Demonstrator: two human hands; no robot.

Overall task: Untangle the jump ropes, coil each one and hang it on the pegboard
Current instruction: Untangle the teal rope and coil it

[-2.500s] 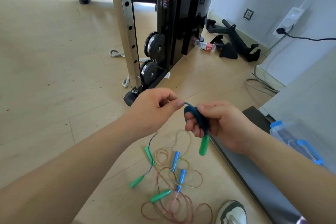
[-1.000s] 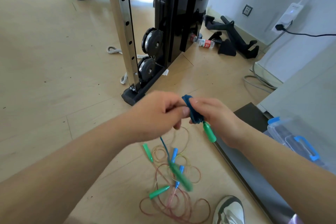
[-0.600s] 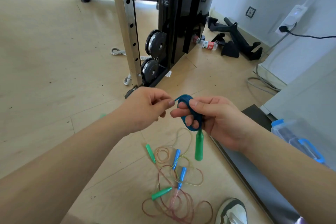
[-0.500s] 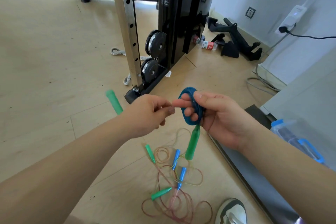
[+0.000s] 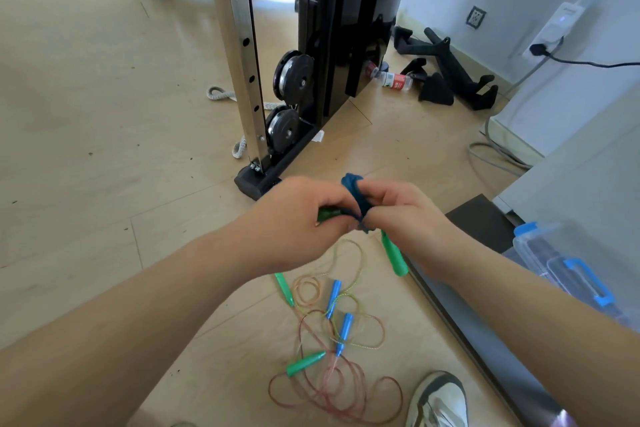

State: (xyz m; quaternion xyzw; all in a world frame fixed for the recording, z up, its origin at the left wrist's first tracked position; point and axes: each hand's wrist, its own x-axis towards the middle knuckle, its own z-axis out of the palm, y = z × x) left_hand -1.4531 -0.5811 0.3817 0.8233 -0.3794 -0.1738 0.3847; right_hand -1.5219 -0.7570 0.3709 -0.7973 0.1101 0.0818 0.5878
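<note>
A dark blue jump rope (image 5: 356, 198) is wound into a small tight coil between both hands, above the floor. My right hand (image 5: 405, 218) pinches the coil, and one green handle (image 5: 393, 256) hangs down below it. My left hand (image 5: 298, 218) is closed on the rope's other green handle (image 5: 327, 213), right against the coil. On the floor below lies a tangle of thin red and yellow jump ropes (image 5: 332, 381) with two blue handles (image 5: 334, 295) and two green handles (image 5: 304, 362). No pegboard is in view.
A cable machine with a steel upright (image 5: 242, 55) and black base stands just beyond my hands. A clear bin with blue latches (image 5: 568, 270) sits at the right on a dark mat (image 5: 485, 333). My shoe (image 5: 440, 399) is beside the tangle. A bottle (image 5: 393, 80) and black attachments lie near the wall.
The free green handle that swung out to the left is now in my left hand, against the coil. Both hands have come together, and the other handle still hangs under my right hand.
</note>
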